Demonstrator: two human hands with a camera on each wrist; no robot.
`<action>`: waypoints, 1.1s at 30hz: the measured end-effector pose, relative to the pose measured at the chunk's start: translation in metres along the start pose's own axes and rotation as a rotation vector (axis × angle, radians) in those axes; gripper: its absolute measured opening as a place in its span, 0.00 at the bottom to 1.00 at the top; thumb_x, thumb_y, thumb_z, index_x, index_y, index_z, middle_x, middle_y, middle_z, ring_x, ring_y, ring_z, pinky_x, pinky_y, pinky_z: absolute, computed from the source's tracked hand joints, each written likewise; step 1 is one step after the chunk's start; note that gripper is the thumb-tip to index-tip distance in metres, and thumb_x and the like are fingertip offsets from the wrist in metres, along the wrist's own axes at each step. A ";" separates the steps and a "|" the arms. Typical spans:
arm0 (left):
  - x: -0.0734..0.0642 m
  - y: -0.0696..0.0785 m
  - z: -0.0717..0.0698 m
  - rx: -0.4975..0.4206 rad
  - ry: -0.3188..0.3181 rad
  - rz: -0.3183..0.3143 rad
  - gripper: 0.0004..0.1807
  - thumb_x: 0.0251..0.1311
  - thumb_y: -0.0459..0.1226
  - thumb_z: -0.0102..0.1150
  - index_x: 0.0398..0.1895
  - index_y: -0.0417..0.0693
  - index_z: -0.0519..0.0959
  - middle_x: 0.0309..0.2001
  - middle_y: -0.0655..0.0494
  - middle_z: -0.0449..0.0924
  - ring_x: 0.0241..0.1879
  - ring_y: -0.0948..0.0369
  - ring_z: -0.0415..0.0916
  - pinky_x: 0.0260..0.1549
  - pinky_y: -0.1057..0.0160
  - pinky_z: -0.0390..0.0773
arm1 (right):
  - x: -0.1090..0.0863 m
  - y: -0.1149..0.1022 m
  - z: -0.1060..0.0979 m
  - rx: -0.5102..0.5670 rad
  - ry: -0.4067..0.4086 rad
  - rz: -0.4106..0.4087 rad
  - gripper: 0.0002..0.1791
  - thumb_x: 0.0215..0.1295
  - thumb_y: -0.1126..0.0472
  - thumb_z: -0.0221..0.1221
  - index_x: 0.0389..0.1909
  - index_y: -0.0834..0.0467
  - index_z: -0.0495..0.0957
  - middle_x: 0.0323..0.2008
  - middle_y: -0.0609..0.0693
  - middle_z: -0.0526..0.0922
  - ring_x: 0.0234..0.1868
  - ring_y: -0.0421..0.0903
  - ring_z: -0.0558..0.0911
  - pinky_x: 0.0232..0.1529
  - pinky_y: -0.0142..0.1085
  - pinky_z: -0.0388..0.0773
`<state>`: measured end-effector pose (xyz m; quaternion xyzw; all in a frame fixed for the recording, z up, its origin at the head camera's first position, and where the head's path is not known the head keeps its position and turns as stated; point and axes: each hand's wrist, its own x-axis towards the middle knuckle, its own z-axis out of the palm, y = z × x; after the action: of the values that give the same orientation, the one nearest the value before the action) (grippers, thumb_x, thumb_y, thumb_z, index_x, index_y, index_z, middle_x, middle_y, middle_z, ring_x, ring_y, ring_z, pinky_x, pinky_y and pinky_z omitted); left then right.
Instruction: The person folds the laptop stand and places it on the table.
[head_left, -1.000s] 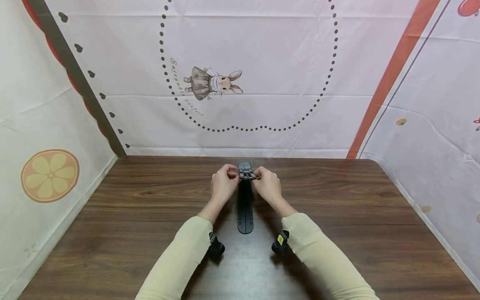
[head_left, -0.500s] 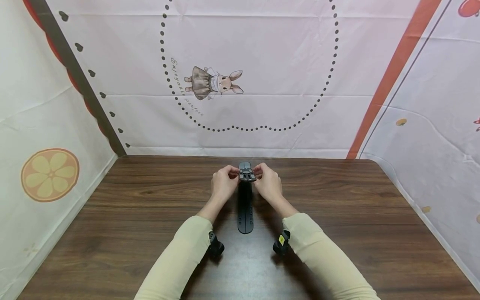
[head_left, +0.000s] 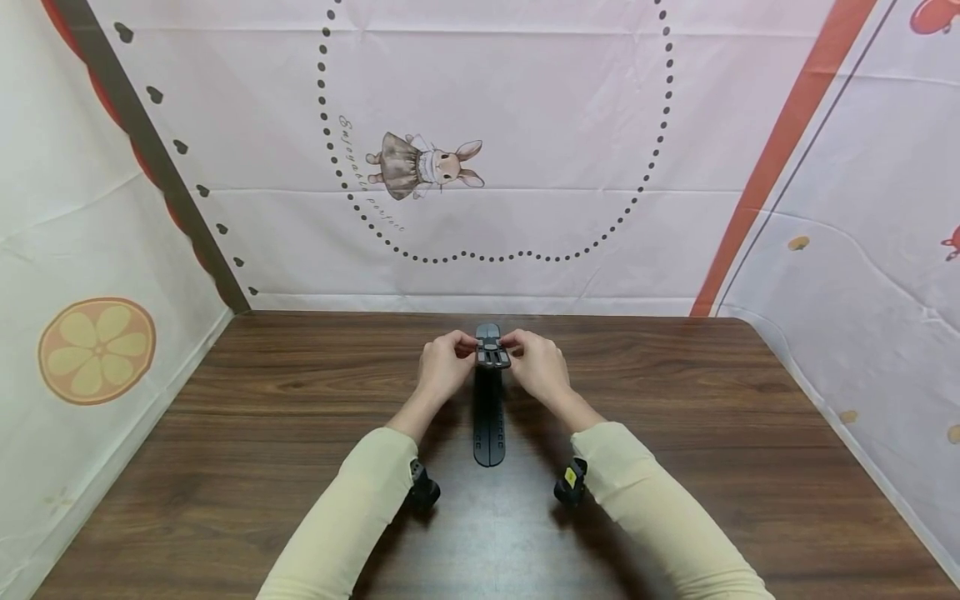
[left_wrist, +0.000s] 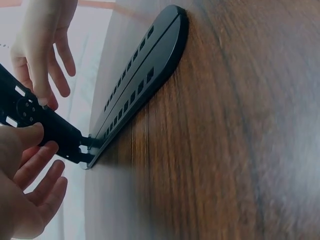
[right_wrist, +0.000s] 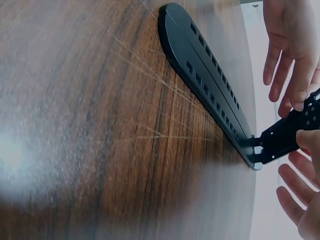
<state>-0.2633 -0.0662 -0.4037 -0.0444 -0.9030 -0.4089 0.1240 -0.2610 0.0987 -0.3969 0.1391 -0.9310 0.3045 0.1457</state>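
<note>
A black folding stand rises from the wooden table in front of me. Its long, round-ended base (head_left: 489, 442) lies flat, with rows of square slots along it. A hinged upright plate (left_wrist: 47, 127) joins the base near its far end and leans up from it. My left hand (head_left: 444, 362) pinches the plate's left edge, thumb on its face, other fingers loosely spread. On the opposite edge my right hand (head_left: 538, 362) pinches the plate at about the same height. From the head, the plate's top bracket (head_left: 492, 356) shows between both hands, over the base.
The brown wooden table (head_left: 262, 450) runs back to a printed cloth wall (head_left: 570, 167), close behind the stand. More cloth (head_left: 97, 233) hangs at both sides. Black wrist cameras (head_left: 423, 487) hang under the light-yellow sleeves.
The top of the plate has tilted slightly toward me, with both hands still gripping its edges. My right hand's fingers have shifted a little along the edge, and the forearms have spread slightly apart.
</note>
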 end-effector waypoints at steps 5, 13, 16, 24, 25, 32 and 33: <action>0.000 -0.002 -0.003 0.007 -0.049 0.017 0.06 0.54 0.37 0.63 0.36 0.51 0.82 0.34 0.58 0.84 0.36 0.61 0.80 0.40 0.59 0.77 | 0.000 0.003 -0.001 -0.025 -0.030 -0.038 0.10 0.57 0.62 0.62 0.41 0.52 0.82 0.40 0.48 0.84 0.39 0.45 0.84 0.38 0.42 0.78; -0.001 -0.006 -0.006 0.050 -0.131 0.041 0.08 0.53 0.36 0.64 0.38 0.52 0.81 0.35 0.59 0.84 0.36 0.61 0.80 0.40 0.59 0.76 | -0.002 0.008 -0.003 -0.040 -0.097 -0.085 0.09 0.57 0.59 0.62 0.40 0.53 0.81 0.40 0.47 0.83 0.40 0.45 0.83 0.37 0.41 0.79; -0.001 -0.007 -0.007 0.054 -0.154 0.053 0.08 0.53 0.36 0.63 0.38 0.51 0.81 0.36 0.59 0.84 0.37 0.61 0.79 0.39 0.60 0.77 | -0.003 0.010 -0.004 -0.039 -0.117 -0.108 0.10 0.57 0.60 0.62 0.40 0.53 0.81 0.41 0.47 0.83 0.40 0.45 0.83 0.37 0.41 0.79; -0.006 -0.009 -0.008 0.083 -0.197 0.065 0.08 0.52 0.34 0.63 0.37 0.51 0.81 0.36 0.59 0.84 0.37 0.61 0.80 0.39 0.60 0.77 | -0.006 0.015 -0.002 -0.047 -0.142 -0.208 0.11 0.55 0.60 0.64 0.40 0.55 0.80 0.40 0.46 0.82 0.40 0.44 0.82 0.38 0.40 0.78; -0.006 -0.009 -0.008 0.088 -0.200 0.062 0.08 0.53 0.34 0.63 0.37 0.51 0.81 0.36 0.59 0.84 0.37 0.61 0.79 0.39 0.60 0.77 | -0.006 0.016 -0.001 -0.050 -0.138 -0.224 0.11 0.55 0.60 0.64 0.40 0.55 0.80 0.39 0.47 0.82 0.39 0.44 0.82 0.38 0.40 0.78; -0.008 -0.011 -0.005 0.138 -0.204 0.080 0.07 0.53 0.34 0.63 0.36 0.52 0.80 0.37 0.58 0.84 0.38 0.61 0.79 0.40 0.59 0.77 | -0.008 0.019 0.001 -0.079 -0.131 -0.288 0.10 0.55 0.60 0.64 0.39 0.55 0.80 0.39 0.47 0.81 0.38 0.43 0.83 0.37 0.39 0.79; -0.009 -0.011 -0.005 0.145 -0.203 0.088 0.08 0.53 0.34 0.63 0.36 0.51 0.80 0.37 0.58 0.84 0.38 0.61 0.79 0.40 0.59 0.77 | -0.009 0.019 0.001 -0.086 -0.133 -0.295 0.10 0.55 0.60 0.64 0.39 0.55 0.80 0.39 0.47 0.81 0.38 0.43 0.83 0.37 0.39 0.79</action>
<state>-0.2561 -0.0771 -0.4108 -0.1162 -0.9353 -0.3300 0.0528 -0.2596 0.1143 -0.4102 0.2876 -0.9202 0.2298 0.1329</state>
